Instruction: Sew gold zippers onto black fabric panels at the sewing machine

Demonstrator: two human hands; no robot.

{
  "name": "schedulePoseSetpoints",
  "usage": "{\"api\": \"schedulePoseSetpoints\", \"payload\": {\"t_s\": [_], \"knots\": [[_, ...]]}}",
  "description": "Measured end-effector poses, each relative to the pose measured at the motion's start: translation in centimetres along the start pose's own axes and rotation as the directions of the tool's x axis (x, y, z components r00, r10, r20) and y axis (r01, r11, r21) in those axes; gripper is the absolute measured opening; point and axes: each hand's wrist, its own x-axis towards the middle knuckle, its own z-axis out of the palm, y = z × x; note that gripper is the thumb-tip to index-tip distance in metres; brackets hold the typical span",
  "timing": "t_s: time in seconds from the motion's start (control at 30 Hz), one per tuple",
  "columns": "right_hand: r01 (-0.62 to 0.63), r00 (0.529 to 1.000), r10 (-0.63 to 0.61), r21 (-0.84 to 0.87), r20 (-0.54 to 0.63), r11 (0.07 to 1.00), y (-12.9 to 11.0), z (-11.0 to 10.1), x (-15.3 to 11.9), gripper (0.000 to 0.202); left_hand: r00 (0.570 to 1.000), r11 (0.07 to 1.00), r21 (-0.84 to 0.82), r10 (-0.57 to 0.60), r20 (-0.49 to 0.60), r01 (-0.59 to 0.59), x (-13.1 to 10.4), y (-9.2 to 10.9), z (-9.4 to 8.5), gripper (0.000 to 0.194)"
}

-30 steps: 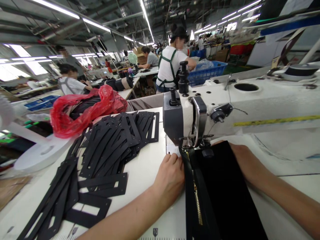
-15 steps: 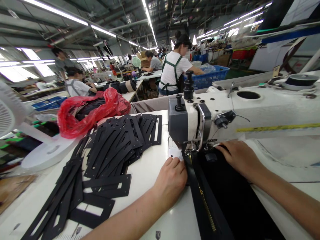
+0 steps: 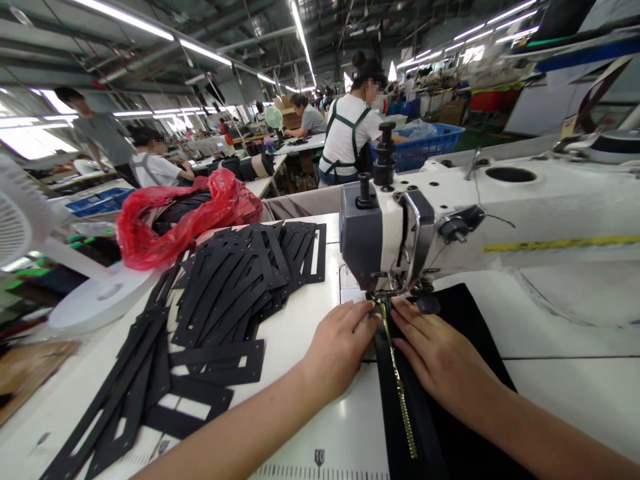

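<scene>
A black fabric piece [image 3: 475,333] with a brass-toothed zipper [image 3: 400,387] lies under the presser foot [image 3: 383,297] of a white and grey sewing machine [image 3: 363,227]. My left hand [image 3: 337,343] is at the zipper's left edge, its fingers bent and closed on the black zipper tape close to the foot. On the other side of the teeth, my right hand [image 3: 440,347] lies flat on the fabric with fingers stretched toward the foot. The fabric under both palms is hidden. Gold teeth run from the foot toward me between the hands.
Many black cut-out strips [image 3: 225,287] are heaped on the table to the left. Behind them lies a red plastic bag [image 3: 190,213] with dark material inside. A white fan [image 3: 95,293] stands far left. Co-workers sit and stand beyond, one near a blue crate [image 3: 430,140].
My right hand has moved left from the fabric's far edge to beside the zipper. The fabric's far right corner now shows, and the zipper teeth lie straighter. My left hand stays near the foot.
</scene>
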Motion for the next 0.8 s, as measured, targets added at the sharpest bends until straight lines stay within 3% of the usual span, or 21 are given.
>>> {"api": "schedulePoseSetpoints", "payload": {"t_s": [0.1, 0.57, 0.8], "knots": [[0.006, 1.0, -0.006, 0.013, 0.02, 1.0, 0.5, -0.3, 0.0, 0.035, 0.993, 0.992, 0.047, 0.118, 0.021, -0.119, 0.0, -0.5, 0.5, 0.02], [0.022, 1.0, -0.022, 0.07, 0.007, 0.997, 0.6, -0.7, 0.3, 0.034, 0.992, 0.992, 0.018, 0.125, 0.009, -0.126, -0.1, -0.3, 0.7, 0.02], [0.061, 0.998, -0.063, 0.056, 0.028, 0.997, 0.9, -0.8, 0.3, 0.035, 0.952, 0.954, 0.038, 0.295, 0.079, -0.298, 0.9, -0.9, 0.2, 0.027]]}}
